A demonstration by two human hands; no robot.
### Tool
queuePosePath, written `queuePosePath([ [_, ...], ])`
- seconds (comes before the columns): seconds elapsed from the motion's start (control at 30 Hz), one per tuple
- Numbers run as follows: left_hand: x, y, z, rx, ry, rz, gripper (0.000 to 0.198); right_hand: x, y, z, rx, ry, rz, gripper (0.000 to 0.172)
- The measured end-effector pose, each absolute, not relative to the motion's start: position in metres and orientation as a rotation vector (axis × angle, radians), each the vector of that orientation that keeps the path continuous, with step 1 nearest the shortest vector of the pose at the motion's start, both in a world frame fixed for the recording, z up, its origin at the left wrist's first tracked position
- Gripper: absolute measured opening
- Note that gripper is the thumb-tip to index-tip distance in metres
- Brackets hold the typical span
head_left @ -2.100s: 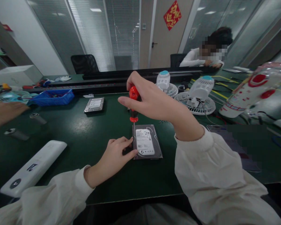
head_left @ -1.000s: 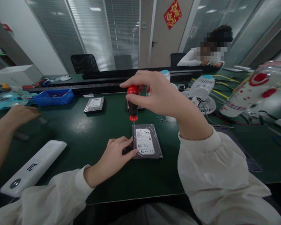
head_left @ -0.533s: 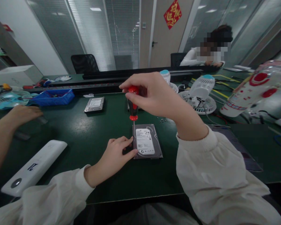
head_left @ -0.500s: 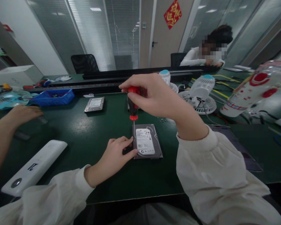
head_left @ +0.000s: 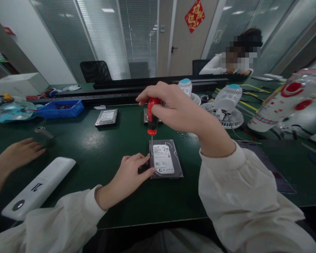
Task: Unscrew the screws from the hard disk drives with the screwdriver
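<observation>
Gripping a red-and-black screwdriver (head_left: 152,122), right hand (head_left: 173,107) curls closed around it; left hand (head_left: 131,173), loosely half-open, touches Seagate hard drive (head_left: 166,160) below right.

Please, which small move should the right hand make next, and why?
Probably a slight turn of the screwdriver: the right hand grips it, its shaft points down at the left edge of the nearest drive, and the left hand touches that edge. Whether the tip is seated is unclear.

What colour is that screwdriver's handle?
The screwdriver handle is red and black, seen best in the head view.
</observation>
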State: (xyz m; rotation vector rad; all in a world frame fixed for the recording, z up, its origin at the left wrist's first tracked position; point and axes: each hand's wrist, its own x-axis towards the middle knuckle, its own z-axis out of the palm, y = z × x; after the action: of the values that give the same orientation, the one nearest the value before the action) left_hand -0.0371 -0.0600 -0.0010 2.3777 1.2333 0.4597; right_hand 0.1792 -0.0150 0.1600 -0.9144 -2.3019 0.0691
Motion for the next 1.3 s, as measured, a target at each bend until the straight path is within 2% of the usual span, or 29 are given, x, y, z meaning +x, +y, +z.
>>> queuePosePath([
  [0.13, -0.037, -0.06, -0.001, 2.379, 1.231, 0.453, 0.041, 0.178, -0.013, 0.157, -0.844, -2.315, 0.038, 0.024],
  [0.27, -0.036, -0.061, 0.0, 2.372, 1.241, 0.457, 0.042, 0.18, -0.01, 0.155, -0.739, -2.33, 0.017, 0.021],
  [0.43, -0.036, -0.061, 0.0, 2.374, 1.24, 0.45, 0.04, 0.18, -0.012, 0.156, -0.762, -2.344, 0.108, 0.038],
  [0.57, -0.035, -0.061, 0.001, 2.373, 1.257, 0.442, 0.041, 0.177, -0.012, 0.155, -0.811, -2.342, 0.031, 0.024],
  [0.7, -0.034, -0.061, 0.001, 2.381, 1.26, 0.444, 0.039, 0.178, -0.01, 0.156, -0.85, -2.348, -0.023, 0.023],
  [0.73, -0.035, -0.061, 0.001, 2.382, 1.257, 0.446, 0.039, 0.179, -0.01, 0.156, -0.856, -2.347, -0.017, 0.023],
  [0.87, -0.035, -0.061, 0.0, 2.38, 1.251, 0.461, 0.042, 0.18, -0.012, 0.156, -0.804, -2.336, 0.074, 0.042],
  [1.03, -0.035, -0.061, 0.002, 2.367, 1.253, 0.439, 0.042, 0.179, -0.007, 0.151, -0.76, -2.324, 0.11, 0.029],
  [1.17, -0.034, -0.062, 0.003, 2.365, 1.252, 0.432, 0.042, 0.178, -0.005, 0.149, -0.73, -2.307, 0.049, 0.038],
  [1.3, -0.036, -0.062, 0.001, 2.364, 1.234, 0.457, 0.041, 0.178, -0.013, 0.154, -0.771, -2.291, 0.128, 0.045],
])
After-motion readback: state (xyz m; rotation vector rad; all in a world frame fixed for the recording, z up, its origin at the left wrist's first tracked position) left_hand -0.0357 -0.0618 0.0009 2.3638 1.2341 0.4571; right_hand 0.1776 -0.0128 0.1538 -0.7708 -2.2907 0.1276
